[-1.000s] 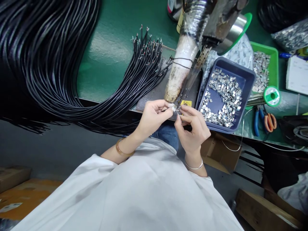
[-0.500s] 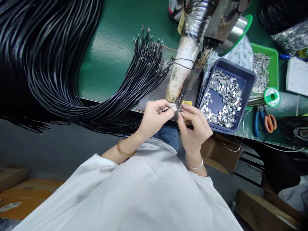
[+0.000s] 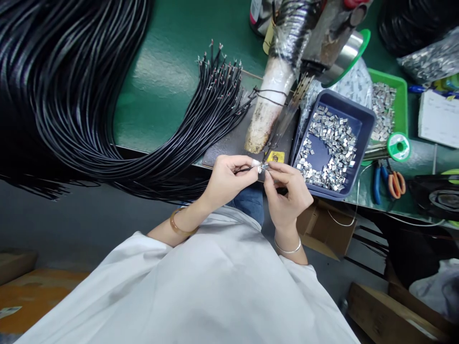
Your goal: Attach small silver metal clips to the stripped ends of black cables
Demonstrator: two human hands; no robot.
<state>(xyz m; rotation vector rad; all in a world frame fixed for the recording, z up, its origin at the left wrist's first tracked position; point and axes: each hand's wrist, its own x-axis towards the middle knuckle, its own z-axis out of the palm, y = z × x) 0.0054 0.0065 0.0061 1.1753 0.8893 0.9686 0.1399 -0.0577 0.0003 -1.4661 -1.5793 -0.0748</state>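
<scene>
Between thumb and fingers, my left hand (image 3: 231,179) pinches a black cable (image 3: 244,169) close to its end. White tape or a finger cover shows at those fingertips. Facing it, my right hand (image 3: 289,188) is closed on a small silvery metal connector (image 3: 264,166) at the cable's end; whether the two are joined is too small to tell. Just above the hands is the tip of a soldering machine's iron (image 3: 267,155), beside a wrapped white exhaust tube (image 3: 263,112). A bundle of black cables (image 3: 172,129) with stripped ends lies to the left.
Right of my hands, a dark blue tray (image 3: 366,112) holds many small metal connectors. Behind it are a green tray (image 3: 402,95) and a solder spool (image 3: 398,146). Orange-and-blue pliers (image 3: 396,185) lie near the table edge. An open cardboard box (image 3: 326,231) is below.
The view has shifted slightly. My fingertips have lowered a little away from the iron tip and tube, and the cable and connector show more plainly between them.
</scene>
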